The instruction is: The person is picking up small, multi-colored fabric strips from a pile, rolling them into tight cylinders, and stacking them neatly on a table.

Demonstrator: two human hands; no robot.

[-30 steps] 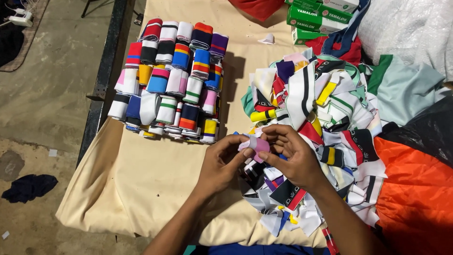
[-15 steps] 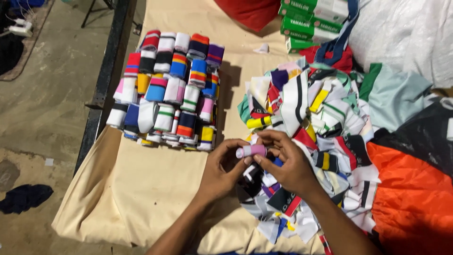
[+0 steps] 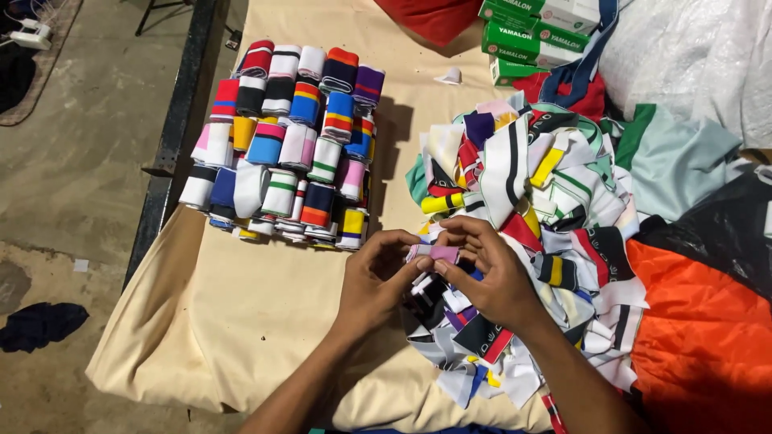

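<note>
at the far left, the floor [image 3: 72,185] and a dark cloth [image 3: 40,324] are seen. on the cream cloth of the desk [image 3: 241,321], a stack of rolled strips [image 3: 289,145] is set in tidy rows. just right of it, the left hand [image 3: 374,277] is closed with its fingertips pinched on a small pink and purple strip [image 3: 434,254]. the strip is held between both hands, above the near edge of the loose pile of strips [image 3: 531,233]. the right hand [image 3: 486,277] is likewise closed on the strip's other end, thumb on top. judged from this grip, the strip is best rolled tight with edges kept level, so that it matches the stack. green boxes [image 3: 527,32] and orange fabric [image 3: 700,337] lie at the right.
</note>
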